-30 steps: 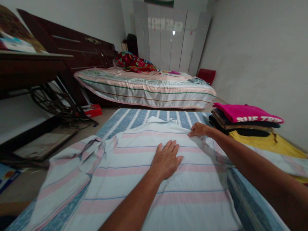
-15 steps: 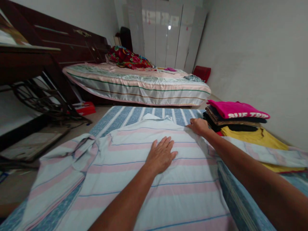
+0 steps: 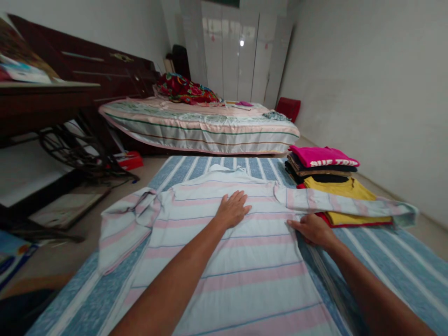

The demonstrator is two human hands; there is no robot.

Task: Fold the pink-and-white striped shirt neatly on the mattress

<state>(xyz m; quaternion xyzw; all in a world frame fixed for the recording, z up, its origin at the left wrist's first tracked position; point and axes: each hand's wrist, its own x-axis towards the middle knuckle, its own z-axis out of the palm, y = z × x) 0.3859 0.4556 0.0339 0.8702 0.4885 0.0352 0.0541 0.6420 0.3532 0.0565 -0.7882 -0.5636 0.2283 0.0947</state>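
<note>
A white shirt with pink and blue stripes [image 3: 224, 261] lies spread flat, back up, on a blue striped mat [image 3: 392, 252]. My left hand [image 3: 231, 210] rests flat on the upper middle of the shirt, fingers stretched out. At the shirt's right side edge, below the armpit, my right hand [image 3: 312, 229] presses down with its fingers curled onto the cloth. The right sleeve [image 3: 350, 201] stretches out to the right, over the yellow garment. On the opposite side, the left sleeve [image 3: 122, 224] lies bunched.
A stack of folded clothes [image 3: 322, 164], pink on top, stands at the mat's far right with a yellow garment [image 3: 345, 189] in front. A low bed [image 3: 199, 123] lies ahead, a dark wooden table [image 3: 45, 98] at the left, a white wardrobe [image 3: 238, 56] at the back.
My right hand has left the shirt's right shoulder and come back to the side edge near me. The right sleeve now lies stretched out. My left hand stays on the shirt.
</note>
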